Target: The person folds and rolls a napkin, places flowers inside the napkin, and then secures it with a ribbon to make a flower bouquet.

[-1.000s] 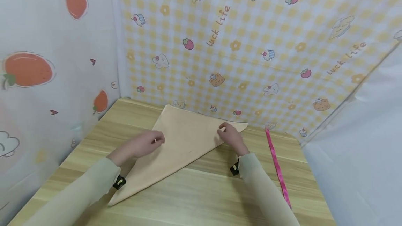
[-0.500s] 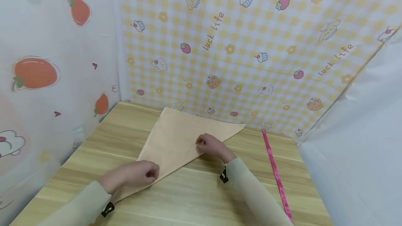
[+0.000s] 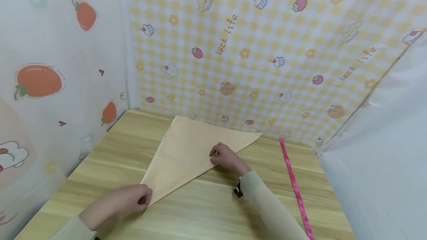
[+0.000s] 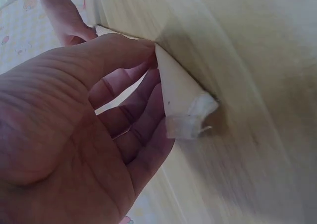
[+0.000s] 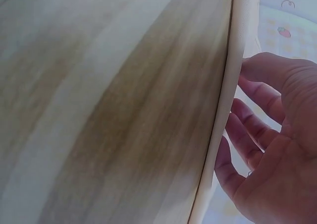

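Observation:
A peach-coloured cloth [image 3: 186, 147], folded into a triangle, lies on the wooden table. My left hand [image 3: 125, 200] pinches it near its front-left corner. In the left wrist view, the corner [image 4: 183, 97] sticks out past the fingers [image 4: 151, 115], showing a pale frayed end and casting a shadow. At the long folded edge, my right hand [image 3: 228, 158] rests its bent fingertips on the cloth. The right wrist view shows the thumb [image 5: 262, 68] and fingers [image 5: 247, 130] spread along that edge [image 5: 225, 100], touching the fabric without curling round it.
A pink ribbon [image 3: 293, 184] lies lengthwise on the wooden table [image 3: 200, 210], to the right of the right arm. Behind the table hangs a yellow checked sheet [image 3: 213, 65]. White sheets close off the left [image 3: 66, 47] and right [image 3: 383, 158] sides.
My left hand has moved from the cloth's left part down to its front-left corner and now pinches it. My right hand slid leftward along the cloth, then stayed put.

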Tool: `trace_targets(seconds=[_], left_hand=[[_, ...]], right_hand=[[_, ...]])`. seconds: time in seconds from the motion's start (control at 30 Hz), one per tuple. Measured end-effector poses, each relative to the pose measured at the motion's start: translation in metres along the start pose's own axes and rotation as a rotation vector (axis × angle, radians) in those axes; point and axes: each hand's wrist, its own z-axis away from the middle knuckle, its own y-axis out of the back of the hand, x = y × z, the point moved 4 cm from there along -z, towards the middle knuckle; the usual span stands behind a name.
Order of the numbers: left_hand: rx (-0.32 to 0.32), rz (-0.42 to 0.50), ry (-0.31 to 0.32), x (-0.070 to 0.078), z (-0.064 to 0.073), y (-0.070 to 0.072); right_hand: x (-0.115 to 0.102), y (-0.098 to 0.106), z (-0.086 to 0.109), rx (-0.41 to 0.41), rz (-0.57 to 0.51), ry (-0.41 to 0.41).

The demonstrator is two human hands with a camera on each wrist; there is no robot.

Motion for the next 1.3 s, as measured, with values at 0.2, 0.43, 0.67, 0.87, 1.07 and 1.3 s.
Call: trace_targets(seconds=[0.2, 0.43, 0.67, 0.87, 1.07, 1.3], left_hand=[[0.089, -0.087, -0.048, -0.003, 0.014, -0.003], [0.069, -0.144, -0.016, -0.004, 0.024, -0.002], [0.057, -0.25, -0.012, -0.003, 0.031, 0.0], [0.041, -0.258, -0.046, -0.001, 0.038, 0.0], [0.145, -0.343, -0.15, 0.001, 0.046, -0.006], [0.332, -0.306, -0.266, 0.004, 0.05, -0.009]], right_hand=[[0.003, 0.001, 0.0, -0.002, 0.003, -0.007], [0.009, 0.001, 0.0, 0.007, -0.002, -0.025], [0.008, -0.001, -0.002, -0.01, -0.033, -0.014], [0.008, 0.001, -0.003, -0.009, -0.04, -0.036], [0.008, 0.003, -0.005, -0.01, -0.041, -0.032], [0.008, 0.005, -0.005, -0.01, -0.041, -0.052]])
